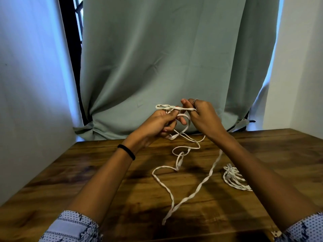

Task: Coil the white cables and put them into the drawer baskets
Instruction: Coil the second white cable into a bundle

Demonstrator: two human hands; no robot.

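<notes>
Head view, the only one. Landmark: the wooden table (87,172). Both hands are raised above its far half, in front of the green curtain (166,58). The left hand (157,124) has its fingers curled round a few turns of the flat white cable (201,186); a short loop sticks out past the fingertips, away from the table's near edge. The right hand (201,114) pinches the same cable between thumb and fingers, holding a short run taut across to the left hand, likely so the next turn lies flat on the last. Both hands are therefore grasping the cable; neither is idle. From the hands the slack drops to the table's middle, makes small loops, then runs twisted toward the near edge, where the free end lies. It is probably left loose there so it can feed upward without snagging. A second bundle (234,177) of white cable sits on the table's right side, partly behind the right forearm; whether it is tied I cannot tell. No drawer baskets in sight. Judgement: coiling early on, most length unwound.
</notes>
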